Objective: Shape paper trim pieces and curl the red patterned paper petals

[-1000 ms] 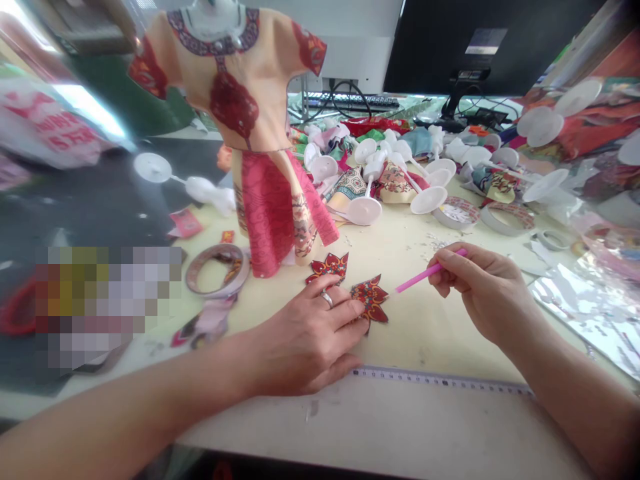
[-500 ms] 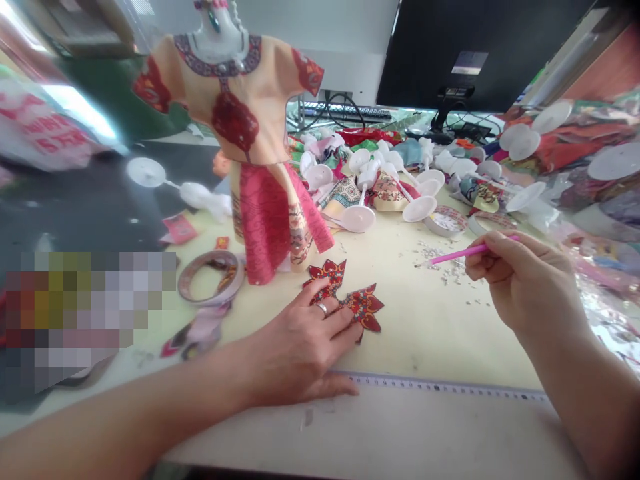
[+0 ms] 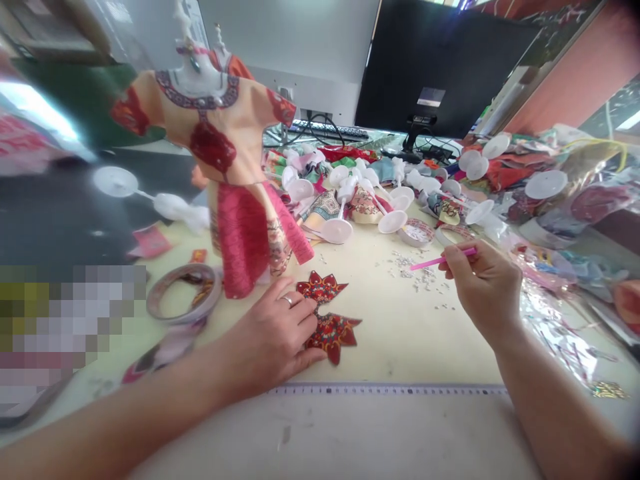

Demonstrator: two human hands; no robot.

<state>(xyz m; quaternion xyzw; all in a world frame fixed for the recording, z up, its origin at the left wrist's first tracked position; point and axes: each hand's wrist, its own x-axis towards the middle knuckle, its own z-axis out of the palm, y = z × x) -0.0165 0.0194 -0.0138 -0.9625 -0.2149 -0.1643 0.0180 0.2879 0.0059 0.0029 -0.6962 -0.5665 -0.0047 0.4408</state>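
Observation:
My left hand lies palm down with its fingers spread, a ring on one finger. Its fingertips and thumb touch the left side of a red patterned piece with pointed petal edges, which lies on the pale table with its notch facing right. Part of the piece is hidden under the fingers. My right hand is closed around a slim pink pencil. The pencil's tip points left, over a scatter of tiny shiny stones; whether it touches any I cannot tell.
A small dress form in a cream and pink dress stands behind my left hand. A tape roll lies at left, a ruler strip along the front. White doll stands, fabric scraps and monitors fill the back; plastic bags lie at right.
The red piece has turned so its notch faces right, and my left hand has shifted to its left side. The pencil tip is now over the stones. The camera view has shifted too.

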